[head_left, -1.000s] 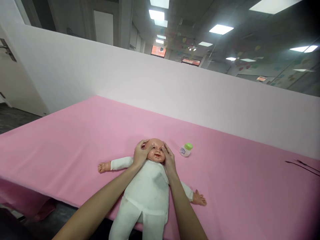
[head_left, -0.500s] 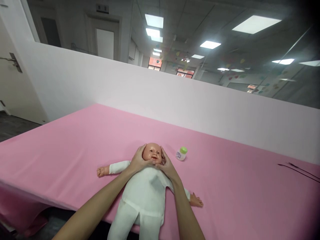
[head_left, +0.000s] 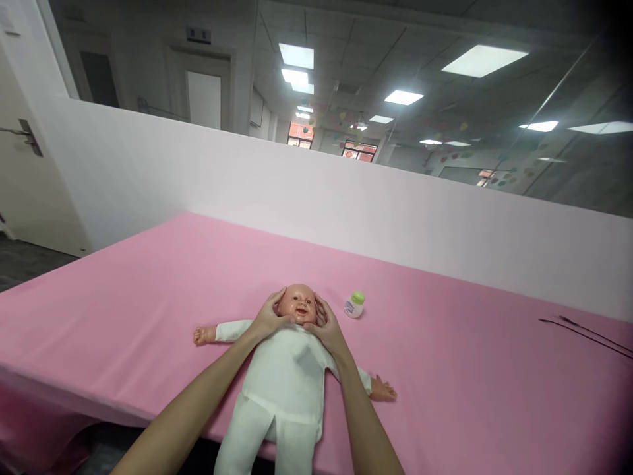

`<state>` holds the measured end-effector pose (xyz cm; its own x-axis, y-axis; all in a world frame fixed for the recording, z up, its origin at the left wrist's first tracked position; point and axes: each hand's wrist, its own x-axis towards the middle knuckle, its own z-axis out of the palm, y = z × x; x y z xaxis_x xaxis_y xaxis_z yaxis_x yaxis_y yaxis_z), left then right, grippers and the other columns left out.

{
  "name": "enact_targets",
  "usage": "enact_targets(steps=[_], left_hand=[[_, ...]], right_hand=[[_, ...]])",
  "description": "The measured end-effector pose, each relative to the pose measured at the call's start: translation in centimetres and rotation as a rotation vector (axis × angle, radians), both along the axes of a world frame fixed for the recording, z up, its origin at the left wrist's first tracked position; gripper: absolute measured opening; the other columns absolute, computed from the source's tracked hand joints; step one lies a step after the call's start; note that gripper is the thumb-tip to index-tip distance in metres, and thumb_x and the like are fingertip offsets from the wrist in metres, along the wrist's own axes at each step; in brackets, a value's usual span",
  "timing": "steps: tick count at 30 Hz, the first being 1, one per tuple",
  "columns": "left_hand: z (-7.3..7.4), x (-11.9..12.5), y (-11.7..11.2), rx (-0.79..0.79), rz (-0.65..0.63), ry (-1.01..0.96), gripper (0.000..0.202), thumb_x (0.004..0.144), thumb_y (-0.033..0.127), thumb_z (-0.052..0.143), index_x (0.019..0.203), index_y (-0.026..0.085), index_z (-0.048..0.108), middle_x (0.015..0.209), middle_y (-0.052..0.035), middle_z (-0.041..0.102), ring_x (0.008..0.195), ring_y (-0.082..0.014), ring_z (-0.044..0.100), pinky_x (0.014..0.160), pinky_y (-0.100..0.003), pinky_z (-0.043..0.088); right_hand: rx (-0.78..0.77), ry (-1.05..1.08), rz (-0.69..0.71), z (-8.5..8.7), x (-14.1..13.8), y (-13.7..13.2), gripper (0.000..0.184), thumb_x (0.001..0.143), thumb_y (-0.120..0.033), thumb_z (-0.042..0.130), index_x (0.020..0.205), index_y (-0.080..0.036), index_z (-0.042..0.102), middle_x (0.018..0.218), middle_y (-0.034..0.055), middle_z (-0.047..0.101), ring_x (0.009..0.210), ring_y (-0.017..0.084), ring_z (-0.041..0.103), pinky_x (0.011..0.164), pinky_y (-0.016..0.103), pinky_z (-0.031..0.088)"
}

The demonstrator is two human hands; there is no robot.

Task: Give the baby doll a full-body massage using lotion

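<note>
A baby doll in white cloth clothes lies on its back, arms spread out to both sides and legs toward me. My left hand cups one side of its head, fingers along the temple and thumb near the chin. On the opposite cheek, my right hand curves around the head in the same way, its thumb below the chin. Both hands hold the head between them. A small clear jar with a green lid stands just beyond my right hand, apart from it.
Pink cloth covers the table and hangs over its front edge. Two thin dark cords lie at the far right. A white low wall with glass above it borders the back. On the left is a door.
The camera view has shifted slightly. My right hand's fingers look a little more spread and bent beside the doll's cheek. Both hands stay at the head; the jar stands in the same place.
</note>
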<state>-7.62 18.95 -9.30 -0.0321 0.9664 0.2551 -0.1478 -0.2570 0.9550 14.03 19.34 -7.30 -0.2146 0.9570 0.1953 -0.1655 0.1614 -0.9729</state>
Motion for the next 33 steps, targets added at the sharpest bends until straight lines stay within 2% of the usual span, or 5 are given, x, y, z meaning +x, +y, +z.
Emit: enact_targets(steps=[7,12,19,27,33], left_hand=[[0.2,-0.3,-0.1,-0.019,-0.031,0.029,0.09,0.068,0.054,0.092,0.145,0.018,0.062,0.16,-0.0177,0.05,0.149,-0.0359,0.047,0.125,-0.05,0.036],[0.0,-0.2,0.1,-0.009,0.003,0.021,0.092,0.066,0.06,0.091,0.143,0.018,0.064,0.159,-0.018,0.052,0.148,-0.0369,0.048,0.124,-0.051,0.037],[0.1,0.2,0.1,0.018,0.026,0.04,0.075,0.086,0.069,0.069,0.141,0.019,0.066,0.158,-0.0166,0.053,0.15,-0.0325,0.046,0.127,-0.05,0.032],[1.7,0.5,-3.5,0.016,0.303,0.396,0.071,0.101,0.062,0.047,0.154,0.014,0.051,0.162,-0.0182,0.048,0.153,-0.0314,0.042,0.127,-0.047,0.03],[0.9,-0.1,-7.3,-0.056,0.16,1.056,0.074,0.109,0.053,0.028,0.158,0.0,0.041,0.166,-0.0245,0.039,0.157,-0.0358,0.033,0.129,-0.05,0.021]], right_hand=[[-0.023,0.016,0.026,0.1,0.3,0.2,0.085,0.066,-0.049,0.098,0.141,-0.027,0.066,0.159,0.0111,0.052,0.151,0.034,0.044,0.127,0.056,0.032],[-0.004,0.029,0.024,-0.2,0.3,0.3,0.098,0.054,-0.043,0.104,0.142,-0.027,0.065,0.16,0.0103,0.051,0.152,0.034,0.042,0.127,0.054,0.033],[-0.004,-0.01,-0.055,-0.3,-0.2,0.4,0.071,0.085,-0.07,0.074,0.141,-0.028,0.067,0.159,0.0059,0.053,0.153,0.029,0.043,0.128,0.05,0.032],[0.001,-0.56,-0.365,1.8,-1.1,-3.1,0.073,0.095,-0.067,0.058,0.152,-0.02,0.057,0.151,0.0141,0.06,0.147,0.036,0.048,0.126,0.054,0.03],[0.23,-1.168,-0.348,0.1,-0.8,-8.7,0.059,0.11,-0.047,0.023,0.136,-0.013,0.064,0.14,0.0189,0.067,0.132,0.033,0.061,0.114,0.046,0.04]])
